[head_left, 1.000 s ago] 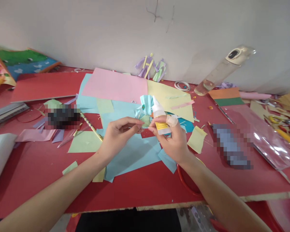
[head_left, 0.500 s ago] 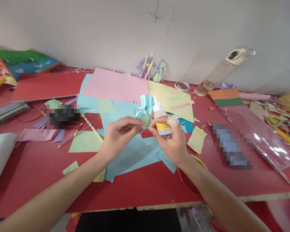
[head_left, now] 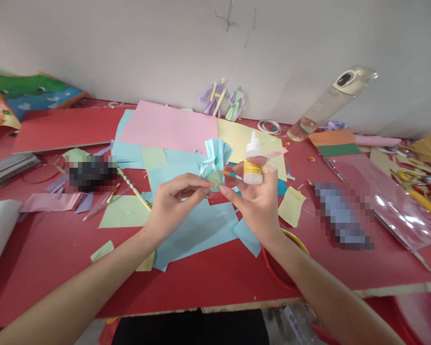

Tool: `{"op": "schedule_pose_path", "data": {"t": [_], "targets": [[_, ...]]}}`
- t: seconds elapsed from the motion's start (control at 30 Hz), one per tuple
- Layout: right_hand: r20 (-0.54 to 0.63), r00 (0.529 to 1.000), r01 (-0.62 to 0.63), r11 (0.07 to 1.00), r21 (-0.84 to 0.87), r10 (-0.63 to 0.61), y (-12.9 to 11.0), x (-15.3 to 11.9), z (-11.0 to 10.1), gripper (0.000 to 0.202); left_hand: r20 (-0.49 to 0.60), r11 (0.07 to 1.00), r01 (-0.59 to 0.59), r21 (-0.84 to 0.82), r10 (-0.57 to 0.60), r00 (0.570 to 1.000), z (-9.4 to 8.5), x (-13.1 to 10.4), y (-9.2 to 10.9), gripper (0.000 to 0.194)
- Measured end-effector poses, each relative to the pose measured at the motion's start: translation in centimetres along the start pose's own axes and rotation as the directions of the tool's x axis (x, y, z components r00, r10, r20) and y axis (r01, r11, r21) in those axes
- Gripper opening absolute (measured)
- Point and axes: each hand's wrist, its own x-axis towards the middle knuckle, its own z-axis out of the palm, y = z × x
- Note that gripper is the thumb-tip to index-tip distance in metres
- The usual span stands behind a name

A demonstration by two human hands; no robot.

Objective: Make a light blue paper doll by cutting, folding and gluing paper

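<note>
Between finger and thumb, my left hand pinches a small folded green paper piece. A pleated light-blue paper piece stands just above it; whether the two are joined I cannot tell. My right hand grips a white glue bottle with a yellow label, its nozzle pointing up. The right thumb reaches to the right edge of the green piece. Under both hands lie light-blue paper sheets.
Pink paper and yellow paper lie behind the hands. Two paper figures lean on the wall. A clear water bottle stands tilted at back right. A striped pencil lies left, a plastic pouch right.
The glue bottle has swung from a leftward tilt to upright and shifted right, away from the paper piece. My right fingers have spread a little; my left hand keeps its pinch.
</note>
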Motion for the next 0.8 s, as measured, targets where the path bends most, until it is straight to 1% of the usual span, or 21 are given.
{"op": "schedule_pose_path", "data": {"t": [0.07,0.23,0.37,0.43,0.5,0.53,0.6,0.7,0.73,0.8], "targets": [[0.012,0.999,-0.044,0.997,0.06,0.043,-0.2,0.1,0.0,0.055,0.009,1.0,-0.005,0.0,0.005,1.0,-0.1,0.0,0.0,0.019],[0.059,0.989,-0.145,0.981,0.125,0.139,-0.3,0.1,-0.3,0.055,0.052,1.0,-0.006,0.002,0.006,0.999,-0.3,0.1,0.0,0.017],[0.088,0.987,-0.147,0.983,0.11,0.138,0.0,0.1,-0.5,0.057,0.092,0.999,-0.026,0.041,0.022,0.995,-0.6,0.1,0.1,0.018],[0.087,0.988,-0.136,0.987,0.087,0.129,0.0,0.2,-0.6,0.057,0.116,0.996,-0.038,0.08,0.028,0.993,-0.7,0.2,0.3,0.02],[0.073,0.989,-0.129,0.99,0.052,0.125,0.0,0.3,-0.6,0.057,0.162,0.99,-0.058,0.125,0.037,0.986,-0.9,0.3,0.6,0.024],[0.062,0.99,-0.125,0.992,0.033,0.123,0.0,0.3,-0.6,0.057,0.196,0.985,-0.083,0.154,0.052,0.979,-1.0,0.4,0.6,0.028],[0.05,0.991,-0.122,0.993,0.001,0.122,0.0,0.4,-0.7,0.057,0.263,0.951,-0.186,0.245,0.12,0.957,-1.3,0.6,0.6,0.033],[0.059,0.991,-0.123,0.992,-0.002,0.123,0.0,0.4,-0.8,0.057,0.318,0.826,-0.398,0.399,0.282,0.905,-1.5,0.8,0.3,0.034],[0.065,0.99,-0.128,0.992,0.006,0.127,0.0,0.4,-0.8,0.057,0.328,0.782,-0.45,0.432,0.328,0.886,-1.5,0.9,0.1,0.032],[0.074,0.987,-0.143,0.989,0.032,0.141,0.0,0.4,-0.7,0.056,0.336,0.722,-0.513,0.465,0.392,0.856,-1.5,1.0,-0.1,0.028]]}}
